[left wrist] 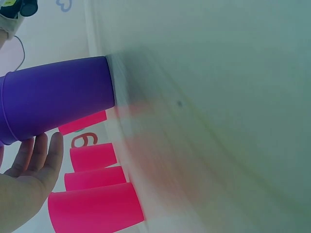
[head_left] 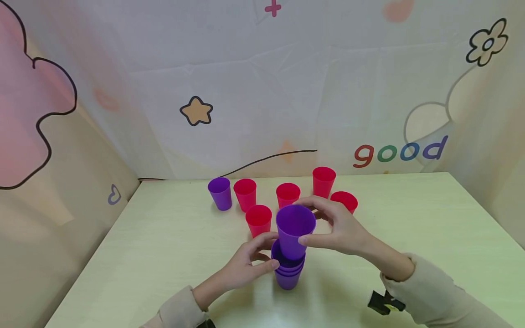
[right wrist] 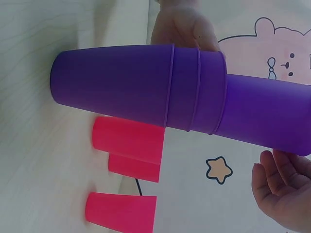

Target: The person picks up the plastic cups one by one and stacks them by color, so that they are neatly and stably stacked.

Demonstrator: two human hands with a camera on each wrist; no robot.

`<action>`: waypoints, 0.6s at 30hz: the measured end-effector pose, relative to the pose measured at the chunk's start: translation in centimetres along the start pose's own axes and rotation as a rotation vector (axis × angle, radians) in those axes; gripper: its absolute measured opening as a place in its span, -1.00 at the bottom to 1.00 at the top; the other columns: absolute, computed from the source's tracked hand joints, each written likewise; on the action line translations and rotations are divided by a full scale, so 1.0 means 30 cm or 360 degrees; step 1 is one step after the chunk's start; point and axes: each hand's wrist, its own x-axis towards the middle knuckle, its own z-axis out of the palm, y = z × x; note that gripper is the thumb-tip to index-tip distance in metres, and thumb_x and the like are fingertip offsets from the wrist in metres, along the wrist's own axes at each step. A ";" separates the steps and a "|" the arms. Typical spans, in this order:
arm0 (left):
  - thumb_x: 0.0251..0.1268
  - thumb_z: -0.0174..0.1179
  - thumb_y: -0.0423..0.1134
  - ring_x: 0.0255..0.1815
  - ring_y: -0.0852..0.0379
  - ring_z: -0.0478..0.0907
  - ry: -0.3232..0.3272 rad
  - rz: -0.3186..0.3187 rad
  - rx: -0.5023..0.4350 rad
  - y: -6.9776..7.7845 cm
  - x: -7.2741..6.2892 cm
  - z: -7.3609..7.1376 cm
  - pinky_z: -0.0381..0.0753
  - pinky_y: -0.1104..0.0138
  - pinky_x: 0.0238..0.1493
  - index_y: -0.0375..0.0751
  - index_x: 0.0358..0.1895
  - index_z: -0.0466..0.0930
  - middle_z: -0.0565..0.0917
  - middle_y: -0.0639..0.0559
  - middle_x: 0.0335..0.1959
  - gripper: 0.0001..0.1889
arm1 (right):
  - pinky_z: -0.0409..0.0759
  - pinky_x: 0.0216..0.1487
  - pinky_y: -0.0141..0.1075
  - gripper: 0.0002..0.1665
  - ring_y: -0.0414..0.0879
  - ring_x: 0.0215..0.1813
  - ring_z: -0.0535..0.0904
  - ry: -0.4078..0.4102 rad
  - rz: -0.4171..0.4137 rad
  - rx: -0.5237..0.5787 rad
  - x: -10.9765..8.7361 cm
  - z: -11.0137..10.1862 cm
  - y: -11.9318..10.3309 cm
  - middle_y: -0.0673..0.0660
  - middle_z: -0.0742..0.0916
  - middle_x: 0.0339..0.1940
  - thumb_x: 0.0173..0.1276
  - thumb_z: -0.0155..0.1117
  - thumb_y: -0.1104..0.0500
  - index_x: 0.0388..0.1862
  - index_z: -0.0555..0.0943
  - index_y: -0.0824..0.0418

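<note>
A stack of nested purple cups (head_left: pixel 288 280) stands upright on the table in front of me. My left hand (head_left: pixel 246 264) holds the stack near its rims, thumb on the near side and fingers behind. Just above, my right hand (head_left: pixel 342 228) grips another purple cup (head_left: pixel 292 241) by its sides near the rim. The lower end of that cup sits inside the top of the stack, as the right wrist view shows with the upper cup (right wrist: pixel 267 111) sticking out. Some fingertips are hidden behind the cups.
Several red cups, among them a near one (head_left: pixel 259 222) and a far one (head_left: pixel 324 182), stand upright behind the stack. A single purple cup (head_left: pixel 220 196) stands at the back left. A printed cloth backdrop (head_left: pixel 254 100) closes off the table's (head_left: pixel 164 255) far side.
</note>
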 end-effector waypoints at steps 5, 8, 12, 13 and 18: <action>0.25 0.14 -0.24 0.09 0.09 0.42 -0.0003 -0.0009 -0.0009 0.001 0.000 0.000 0.50 0.28 0.00 -0.10 0.26 0.27 0.47 -0.01 0.12 -0.50 | 0.52 -0.10 -0.19 -0.43 -0.07 -0.12 0.52 -0.0007 -0.0002 0.0008 -0.007 0.007 0.000 -0.02 0.63 -0.12 0.01 0.39 0.20 0.07 0.48 0.19; 0.26 0.13 -0.25 0.09 0.07 0.42 -0.0007 -0.0001 -0.0019 -0.002 -0.001 -0.001 0.49 0.28 0.00 -0.13 0.26 0.27 0.47 -0.04 0.12 -0.50 | 0.53 -0.11 -0.20 -0.43 -0.07 -0.12 0.52 -0.0017 -0.0007 0.0006 -0.011 0.013 0.004 -0.02 0.63 -0.13 0.01 0.38 0.20 0.06 0.48 0.18; 0.27 0.11 -0.26 0.10 0.02 0.42 -0.0012 0.0017 -0.0024 -0.004 -0.001 -0.002 0.49 0.29 0.00 -0.18 0.26 0.26 0.47 -0.11 0.11 -0.51 | 0.54 -0.15 -0.23 -0.43 -0.08 -0.13 0.52 -0.0017 -0.0015 -0.0005 -0.017 0.022 0.012 -0.02 0.63 -0.13 0.00 0.40 0.20 0.06 0.49 0.19; 0.27 0.11 -0.26 0.10 0.02 0.42 -0.0013 0.0021 -0.0023 -0.005 0.000 -0.003 0.49 0.29 0.00 -0.19 0.26 0.26 0.47 -0.13 0.11 -0.51 | 0.54 -0.15 -0.24 -0.42 -0.09 -0.13 0.52 -0.0016 -0.0013 -0.0012 -0.019 0.024 0.014 -0.03 0.63 -0.13 0.00 0.40 0.19 0.06 0.49 0.19; 0.26 0.13 -0.25 0.10 0.04 0.42 -0.0008 0.0000 -0.0025 -0.006 0.000 -0.004 0.50 0.28 -0.01 -0.16 0.26 0.26 0.48 -0.09 0.10 -0.50 | 0.54 -0.18 -0.26 -0.44 -0.11 -0.13 0.52 -0.0019 -0.0006 -0.0045 -0.025 0.034 0.027 -0.04 0.63 -0.13 0.00 0.42 0.18 0.04 0.50 0.16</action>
